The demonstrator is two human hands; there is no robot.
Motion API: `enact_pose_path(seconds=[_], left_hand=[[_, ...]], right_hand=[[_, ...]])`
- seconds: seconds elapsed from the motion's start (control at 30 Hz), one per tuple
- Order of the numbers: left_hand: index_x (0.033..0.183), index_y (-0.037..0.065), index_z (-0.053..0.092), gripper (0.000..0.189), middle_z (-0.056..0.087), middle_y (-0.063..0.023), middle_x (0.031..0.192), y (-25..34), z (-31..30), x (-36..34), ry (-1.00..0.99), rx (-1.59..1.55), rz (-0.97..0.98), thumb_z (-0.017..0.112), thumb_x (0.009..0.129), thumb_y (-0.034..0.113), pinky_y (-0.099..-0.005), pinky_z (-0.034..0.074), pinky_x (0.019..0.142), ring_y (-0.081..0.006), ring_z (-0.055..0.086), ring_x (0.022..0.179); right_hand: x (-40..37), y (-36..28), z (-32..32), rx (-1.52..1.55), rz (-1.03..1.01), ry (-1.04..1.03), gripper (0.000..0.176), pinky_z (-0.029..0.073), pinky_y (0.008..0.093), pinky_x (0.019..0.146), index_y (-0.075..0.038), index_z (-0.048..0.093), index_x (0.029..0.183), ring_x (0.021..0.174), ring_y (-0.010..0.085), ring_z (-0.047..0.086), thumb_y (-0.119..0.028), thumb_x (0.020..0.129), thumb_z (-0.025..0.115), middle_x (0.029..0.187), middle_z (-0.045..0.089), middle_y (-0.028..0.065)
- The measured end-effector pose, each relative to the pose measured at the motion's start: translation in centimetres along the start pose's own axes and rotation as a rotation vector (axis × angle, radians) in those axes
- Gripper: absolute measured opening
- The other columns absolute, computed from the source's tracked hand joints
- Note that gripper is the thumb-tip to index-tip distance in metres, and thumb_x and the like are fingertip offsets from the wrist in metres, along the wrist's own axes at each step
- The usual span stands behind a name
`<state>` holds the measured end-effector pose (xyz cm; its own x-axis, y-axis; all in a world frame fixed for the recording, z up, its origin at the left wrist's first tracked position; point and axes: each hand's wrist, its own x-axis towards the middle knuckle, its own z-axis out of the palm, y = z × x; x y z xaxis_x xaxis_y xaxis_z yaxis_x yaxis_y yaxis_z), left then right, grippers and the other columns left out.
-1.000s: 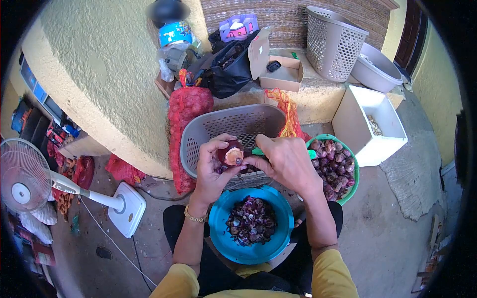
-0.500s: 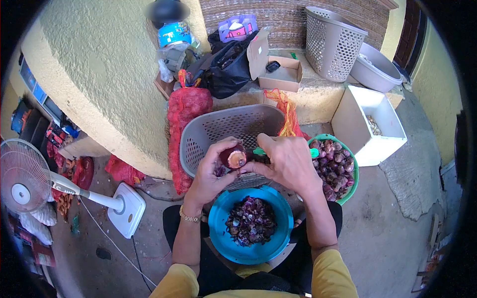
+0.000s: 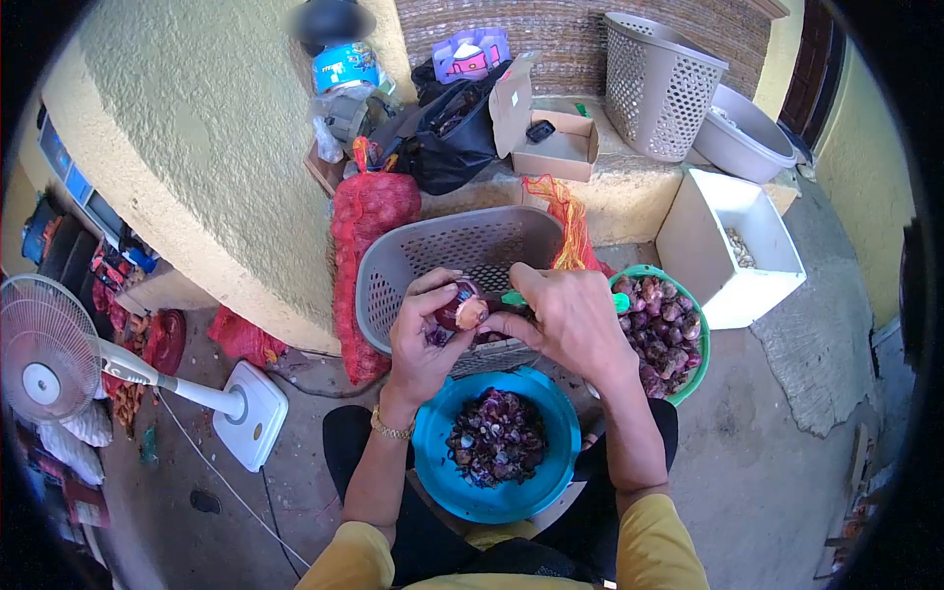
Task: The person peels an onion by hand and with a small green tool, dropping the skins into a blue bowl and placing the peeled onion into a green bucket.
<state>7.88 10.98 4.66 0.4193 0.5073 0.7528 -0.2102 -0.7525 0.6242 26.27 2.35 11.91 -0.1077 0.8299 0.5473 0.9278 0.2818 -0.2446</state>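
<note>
My left hand (image 3: 425,324) is closed around a red onion (image 3: 462,307), whose pale cut end faces toward my right hand. My right hand (image 3: 578,320) is closed on a green-handled knife (image 3: 621,303); its blade is mostly hidden by the fingers, and the thumb rests at the onion's edge. Both hands are over the near rim of a grey perforated basket (image 3: 393,246). Below them, between my legs, a blue basin (image 3: 433,433) holds purple onion skins and scraps (image 3: 497,438). To the right, a green basket (image 3: 704,344) is full of red onions (image 3: 661,329).
A red mesh sack (image 3: 369,226) stands left of the grey basket. At the right is a white box (image 3: 693,241) with small pale pieces inside. A white fan (image 3: 241,403) lies at the left. A black bag (image 3: 447,147) and a cardboard box (image 3: 560,147) sit on the ledge.
The onion has turned in my left hand, so its cut end now points more to the right. My left wrist has shifted slightly right; the right hand is nearly unmoved.
</note>
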Motion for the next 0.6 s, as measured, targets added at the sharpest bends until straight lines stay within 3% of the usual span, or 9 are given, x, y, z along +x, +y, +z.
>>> enact_pose_path(seconds=[0.07, 0.3, 0.6], left_hand=[[0.121, 0.004, 0.048, 0.060, 0.050, -0.0200, 0.133, 0.1, 0.2, 0.0, 0.054, -0.044, 0.004, 0.076, 0.070, -0.014, -0.0392, 0.051, 0.098, -0.0306, 0.057, 0.118], [0.119, 0.006, 0.045, 0.060, 0.048, -0.0186, 0.130, -0.3, 0.8, 0.0, 0.113, -0.061, 0.070, 0.076, 0.071, -0.013, -0.0415, 0.049, 0.100, -0.0317, 0.055, 0.120], [0.120, 0.008, 0.037, 0.066, 0.045, -0.0186, 0.131, -0.9, 1.6, -0.9, 0.243, 0.158, 0.177, 0.081, 0.072, -0.003, -0.0427, 0.046, 0.101, -0.0316, 0.052, 0.121]], right_hand=[[0.1, 0.0, -0.2, -0.054, -0.029, -0.014, 0.047, 0.048, 0.0426, 0.053, -0.006, 0.052, 0.083, 0.062, 0.0333, 0.065, -0.050, 0.082, 0.068, 0.063, 0.061, 0.0137], [0.1, -0.3, -0.4, -0.062, -0.030, -0.024, 0.046, 0.047, 0.0425, 0.053, -0.006, 0.052, 0.082, 0.062, 0.0336, 0.065, -0.050, 0.083, 0.068, 0.062, 0.061, 0.0141], [0.0, -0.5, 0.4, -0.039, -0.033, -0.026, 0.042, 0.047, 0.0426, 0.051, -0.006, 0.052, 0.082, 0.061, 0.0337, 0.065, -0.046, 0.085, 0.067, 0.061, 0.061, 0.0142]])
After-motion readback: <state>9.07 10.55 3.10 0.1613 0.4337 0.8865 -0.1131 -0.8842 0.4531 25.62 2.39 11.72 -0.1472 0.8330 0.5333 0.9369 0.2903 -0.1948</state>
